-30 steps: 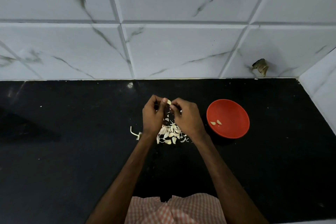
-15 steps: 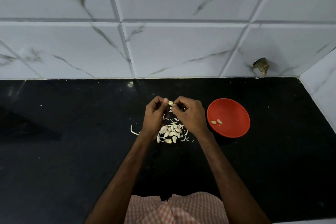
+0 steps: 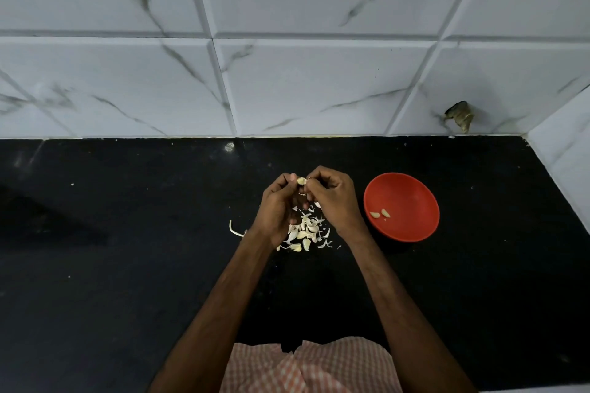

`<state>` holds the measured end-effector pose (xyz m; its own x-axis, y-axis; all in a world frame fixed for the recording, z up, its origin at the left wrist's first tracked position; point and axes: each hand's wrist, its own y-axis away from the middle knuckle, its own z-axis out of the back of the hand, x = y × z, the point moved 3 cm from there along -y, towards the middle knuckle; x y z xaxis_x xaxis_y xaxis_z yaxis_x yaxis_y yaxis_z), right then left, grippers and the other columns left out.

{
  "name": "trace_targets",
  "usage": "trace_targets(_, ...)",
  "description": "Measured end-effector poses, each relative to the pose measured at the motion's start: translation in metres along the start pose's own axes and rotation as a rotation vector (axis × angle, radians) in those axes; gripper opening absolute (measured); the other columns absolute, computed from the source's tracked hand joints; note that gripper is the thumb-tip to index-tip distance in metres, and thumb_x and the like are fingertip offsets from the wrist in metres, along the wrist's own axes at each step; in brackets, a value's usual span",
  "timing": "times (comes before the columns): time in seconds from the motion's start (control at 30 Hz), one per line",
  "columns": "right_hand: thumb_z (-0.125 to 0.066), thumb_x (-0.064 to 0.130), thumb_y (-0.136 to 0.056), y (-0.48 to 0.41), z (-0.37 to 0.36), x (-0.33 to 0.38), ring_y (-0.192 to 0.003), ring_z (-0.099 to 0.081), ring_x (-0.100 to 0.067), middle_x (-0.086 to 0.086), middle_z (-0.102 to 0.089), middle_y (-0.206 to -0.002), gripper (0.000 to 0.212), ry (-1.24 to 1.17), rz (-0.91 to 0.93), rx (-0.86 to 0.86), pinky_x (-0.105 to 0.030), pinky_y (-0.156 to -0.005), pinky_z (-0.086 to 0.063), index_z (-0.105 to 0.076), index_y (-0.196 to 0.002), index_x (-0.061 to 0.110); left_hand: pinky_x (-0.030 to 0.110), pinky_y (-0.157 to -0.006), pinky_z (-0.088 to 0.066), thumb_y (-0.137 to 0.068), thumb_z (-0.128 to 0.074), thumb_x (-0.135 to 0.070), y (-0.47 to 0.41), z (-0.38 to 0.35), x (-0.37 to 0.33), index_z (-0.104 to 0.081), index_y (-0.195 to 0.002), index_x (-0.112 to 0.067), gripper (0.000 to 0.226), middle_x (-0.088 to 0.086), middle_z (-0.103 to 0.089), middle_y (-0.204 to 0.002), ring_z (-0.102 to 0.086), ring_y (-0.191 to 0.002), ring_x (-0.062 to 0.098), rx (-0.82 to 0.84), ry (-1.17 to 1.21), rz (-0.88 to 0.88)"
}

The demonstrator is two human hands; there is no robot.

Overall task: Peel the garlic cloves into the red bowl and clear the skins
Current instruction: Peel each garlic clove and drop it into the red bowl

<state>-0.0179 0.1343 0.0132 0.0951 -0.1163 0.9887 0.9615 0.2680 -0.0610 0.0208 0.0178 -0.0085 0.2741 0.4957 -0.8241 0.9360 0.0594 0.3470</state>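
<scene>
My left hand [image 3: 277, 208] and my right hand [image 3: 332, 201] meet above the black counter, and both pinch one pale garlic clove [image 3: 301, 181] between thumbs and fingertips. Below the hands lies a pile of garlic cloves and loose skins [image 3: 306, 234] on the counter. A curved strip of skin [image 3: 234, 230] lies apart, left of the pile. The red bowl [image 3: 412, 198] stands just right of my right hand, with two peeled cloves [image 3: 380, 214] inside it.
The black counter [image 3: 127, 265] runs to a white marble-tiled wall [image 3: 287, 73] at the back and a side wall [image 3: 565, 150] at the right. A small dark object [image 3: 459, 115] sits on the back wall near the corner.
Both hands stayed together on the clove, with small finger shifts. The bowl and the pile have not moved.
</scene>
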Motion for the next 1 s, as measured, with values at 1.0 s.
trace_targets(1.0,-0.047,0.007,-0.093,0.001,-0.003,0.007,-0.055,-0.053,-0.007,0.007,-0.058,-0.062,0.041,-0.433,-0.318,0.053,-0.017,-0.045,-0.031,-0.066,-0.062,0.026,0.029,-0.062,-0.055,-0.09,-0.067,-0.029,0.0,0.008,-0.009,-0.073,-0.097,-0.02,0.013,0.003,-0.067,-0.086,-0.063,-0.074,0.013,0.06,0.112,-0.102)
